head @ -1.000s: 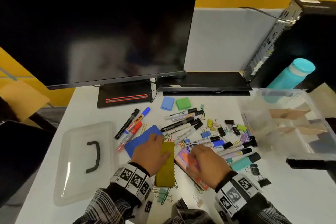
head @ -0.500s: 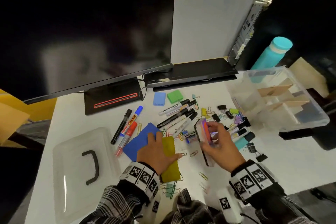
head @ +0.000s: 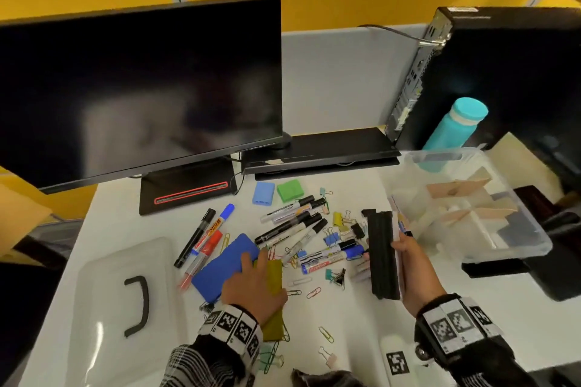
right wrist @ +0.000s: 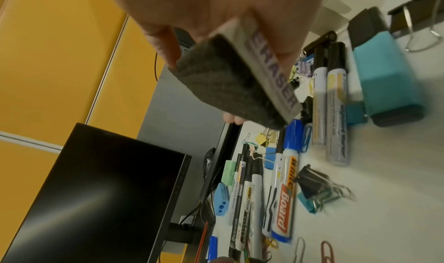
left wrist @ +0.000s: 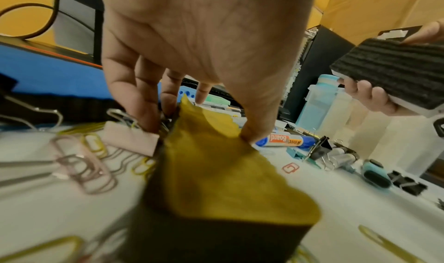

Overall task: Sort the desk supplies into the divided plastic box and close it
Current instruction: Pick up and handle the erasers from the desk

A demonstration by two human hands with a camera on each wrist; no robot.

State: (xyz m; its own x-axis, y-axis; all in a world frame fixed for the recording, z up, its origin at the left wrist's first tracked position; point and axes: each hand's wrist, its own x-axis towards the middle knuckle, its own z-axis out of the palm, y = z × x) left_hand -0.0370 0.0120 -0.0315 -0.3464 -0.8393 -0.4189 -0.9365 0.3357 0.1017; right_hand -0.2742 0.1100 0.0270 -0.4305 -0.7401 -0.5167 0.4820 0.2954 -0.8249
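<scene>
My left hand (head: 253, 284) grips a long yellow felt eraser (head: 274, 278) by its sides as it lies on the white desk; the left wrist view shows thumb and fingers pinching the yellow eraser (left wrist: 216, 172). My right hand (head: 410, 270) holds a whiteboard eraser (head: 382, 254) off the desk with its black felt facing left, just left of the clear divided box (head: 506, 253). The right wrist view shows the whiteboard eraser (right wrist: 230, 81) with its "ERASER" print. Markers (head: 295, 226), binder clips (head: 338, 220), paper clips (head: 312, 292) and a blue eraser (head: 220, 265) lie scattered between my hands.
The clear lid (head: 103, 286) with a black handle lies at front left. A monitor (head: 141, 88) stands behind, a computer tower (head: 503, 78) and a teal bottle (head: 452, 126) at back right. A blue sharpener (head: 262, 193) and a green one (head: 290, 190) sit near the monitor base.
My right hand has picked the whiteboard eraser up off the desk, turned it on edge and carried it right toward the box. My left hand stays on the yellow eraser.
</scene>
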